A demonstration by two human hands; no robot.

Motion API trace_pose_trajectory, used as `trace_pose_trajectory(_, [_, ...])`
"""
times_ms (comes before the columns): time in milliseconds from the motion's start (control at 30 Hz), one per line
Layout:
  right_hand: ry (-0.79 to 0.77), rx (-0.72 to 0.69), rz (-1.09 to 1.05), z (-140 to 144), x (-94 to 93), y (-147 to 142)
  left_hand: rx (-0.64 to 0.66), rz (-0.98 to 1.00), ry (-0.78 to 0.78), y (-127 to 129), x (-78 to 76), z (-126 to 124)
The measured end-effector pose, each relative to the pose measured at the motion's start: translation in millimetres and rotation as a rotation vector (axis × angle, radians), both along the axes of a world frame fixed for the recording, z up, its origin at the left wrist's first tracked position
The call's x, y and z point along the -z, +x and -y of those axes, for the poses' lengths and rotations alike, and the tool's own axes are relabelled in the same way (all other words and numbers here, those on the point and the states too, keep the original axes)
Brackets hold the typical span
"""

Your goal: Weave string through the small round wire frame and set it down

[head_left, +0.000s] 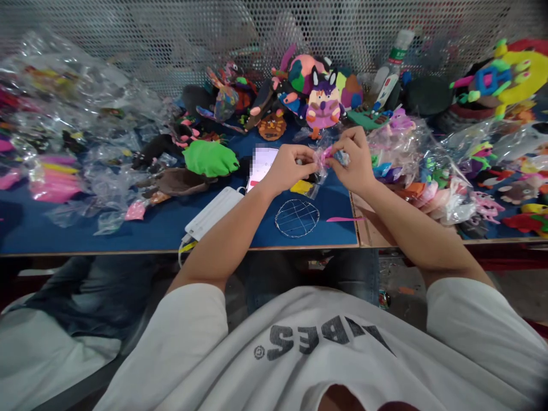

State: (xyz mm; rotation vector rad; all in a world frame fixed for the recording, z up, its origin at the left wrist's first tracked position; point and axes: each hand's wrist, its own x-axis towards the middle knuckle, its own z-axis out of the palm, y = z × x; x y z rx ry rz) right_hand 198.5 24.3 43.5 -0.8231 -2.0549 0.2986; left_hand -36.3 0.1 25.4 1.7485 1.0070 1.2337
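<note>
My left hand (293, 166) is closed in a pinch on the edge of a small clear plastic bag (317, 161). Thumb and fingers of my right hand (354, 158) pinch a pink lump (326, 154), which looks like modelling clay, at the bag's other side. Something pale blue-grey shows under the right fingers, too small to make out. Just below the hands lies a yellow piece (302, 186) in clear wrap. Closer to the table edge are a round wire rack (297, 218) and a thin pink modelling tool (342, 219).
A lit phone (262, 165) and a white power bank (216, 212) with a cable lie left of my forearm. Clay figures, including a purple fox-like one (323, 108), line the perforated back panel (171, 34). A plastic bottle (391, 63) stands behind. Bagged clay crowds both sides.
</note>
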Motion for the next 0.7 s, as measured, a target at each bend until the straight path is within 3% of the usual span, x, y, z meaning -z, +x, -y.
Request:
trace_pose_trajectory(300, [-0.199,0.014,0.311,26.9,4.7,-4.5,-0.033,0.078,-0.009,6.4,2.5,4.3])
trace_pose_trajectory(500, [-0.240,-0.003,0.270,24.7,9.9,-5.4,-0.092,0.036,0.038,10.3,9.5,2.9])
trace_pose_trajectory(700, [-0.353,-0.018,0.153,7.7,19.0,-1.2,0.000,-0.009,0.030,7.3,7.8,1.8])
